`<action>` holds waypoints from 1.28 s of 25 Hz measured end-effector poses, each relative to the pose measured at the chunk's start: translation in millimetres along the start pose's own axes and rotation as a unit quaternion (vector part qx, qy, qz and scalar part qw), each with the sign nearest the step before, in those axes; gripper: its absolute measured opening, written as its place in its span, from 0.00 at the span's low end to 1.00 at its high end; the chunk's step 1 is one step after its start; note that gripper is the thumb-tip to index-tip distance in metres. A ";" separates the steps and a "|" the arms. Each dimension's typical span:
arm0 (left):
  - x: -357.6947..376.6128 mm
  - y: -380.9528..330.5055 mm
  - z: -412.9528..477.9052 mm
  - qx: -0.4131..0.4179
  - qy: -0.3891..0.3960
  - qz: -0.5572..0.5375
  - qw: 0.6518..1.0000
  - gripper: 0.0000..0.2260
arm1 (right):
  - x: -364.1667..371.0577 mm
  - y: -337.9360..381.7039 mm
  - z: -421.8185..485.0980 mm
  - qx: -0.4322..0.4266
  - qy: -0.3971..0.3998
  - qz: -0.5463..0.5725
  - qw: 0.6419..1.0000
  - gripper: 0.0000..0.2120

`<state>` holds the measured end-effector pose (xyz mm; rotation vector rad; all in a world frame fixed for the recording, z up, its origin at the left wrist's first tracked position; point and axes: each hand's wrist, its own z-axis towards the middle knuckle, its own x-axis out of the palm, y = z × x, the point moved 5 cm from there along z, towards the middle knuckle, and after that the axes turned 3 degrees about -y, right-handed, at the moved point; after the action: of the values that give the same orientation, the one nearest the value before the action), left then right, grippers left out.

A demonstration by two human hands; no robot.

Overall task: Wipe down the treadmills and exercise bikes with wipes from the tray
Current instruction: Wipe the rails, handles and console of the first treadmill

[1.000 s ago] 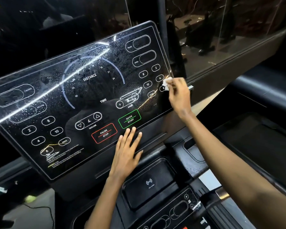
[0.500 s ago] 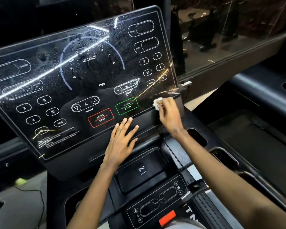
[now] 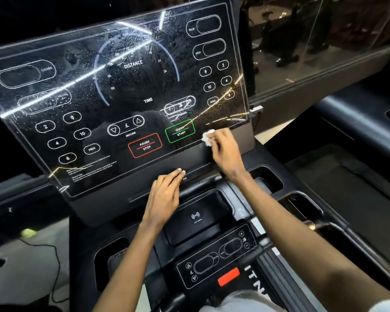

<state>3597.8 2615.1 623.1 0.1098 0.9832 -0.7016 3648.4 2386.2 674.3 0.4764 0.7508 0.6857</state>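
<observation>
– Right hand (image 3: 225,152) state?
– Fingers curled, pinching a small crumpled white wipe (image 3: 207,138) at the fingertips. Wipe is pressed on the lower right corner of the glossy black glass treadmill console panel (image 3: 126,86), right at its bottom edge.
– Left hand (image 3: 164,197)?
– Flat, palm down, fingers straight and together, holding nothing. Fingertips rest on the matte black ledge (image 3: 126,188) under the panel, by a slot. Wrist is just beside the black charging tray (image 3: 196,228) with the white wireless symbol.
– Wipe relative to the hands?
– Sticks out of the right hand on its left side, just right of the green QUICK START button (image 3: 180,131). Up and to the right of the left hand, apart from it.
– Panel condition?
– Tilted back, white printed outlines and numbers, red PAUSE STOP button (image 3: 145,145) left of the green one. Fine droplets and smears across most of the glass, bright streak reflections. Cannot tell if the glass under the wipe is dry.
– Below?
– Small lower control panel (image 3: 214,260) with a red rectangular button (image 3: 228,276), between the forearms.
</observation>
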 end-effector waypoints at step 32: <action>-38.0 16.1 -64.5 -0.138 0.070 0.000 0.988 0.29 | 35.6 9.4 -103.9 0.306 -0.039 0.061 0.949 0.05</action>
<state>3547.0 2671.6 613.1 -0.0848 1.2051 -0.5575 3586.0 2433.6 596.9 1.1194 0.8614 0.5332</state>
